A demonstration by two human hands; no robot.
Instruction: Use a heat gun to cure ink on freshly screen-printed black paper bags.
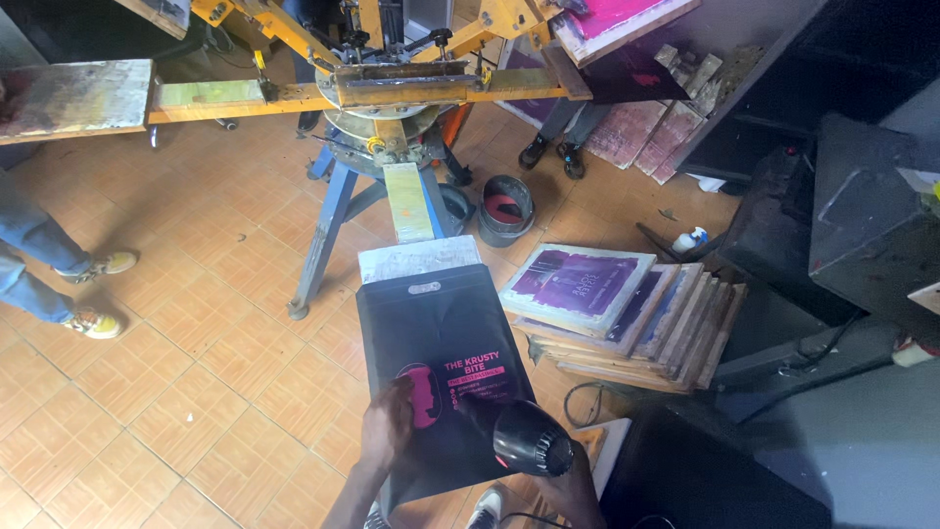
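Here, in the head view, we see the left hand point(389, 426) pressed flat, fingers spread, on a black pouch point(443, 343) that lies on the press board point(415, 257). The right hand point(576, 487) grips a black hair dryer point(516, 434), its nozzle aimed at the pouch's pink print. Stacked frames point(627, 313) sit just to the right.
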